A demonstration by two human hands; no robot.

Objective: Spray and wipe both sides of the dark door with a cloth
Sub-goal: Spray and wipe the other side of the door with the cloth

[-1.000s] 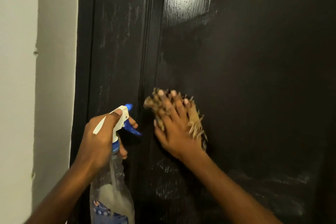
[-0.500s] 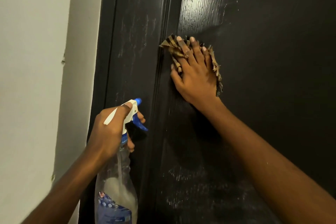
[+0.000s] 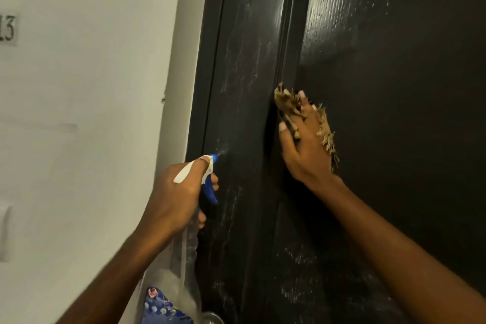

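The dark door fills the right of the view, glossy, with wet streaks and droplets on it. My right hand presses a frayed tan cloth flat against the door near its left edge. My left hand grips a clear spray bottle with a white and blue trigger head. Its nozzle points at the dark door frame, where a small puff of mist shows.
A white wall stands to the left of the frame, with a number label high up and a pale switch lower down. A metallic round object shows at the bottom edge.
My right hand slid the cloth from higher on the door down to mid height. The spray bottle stayed by the frame, and a mist now shows at its nozzle.
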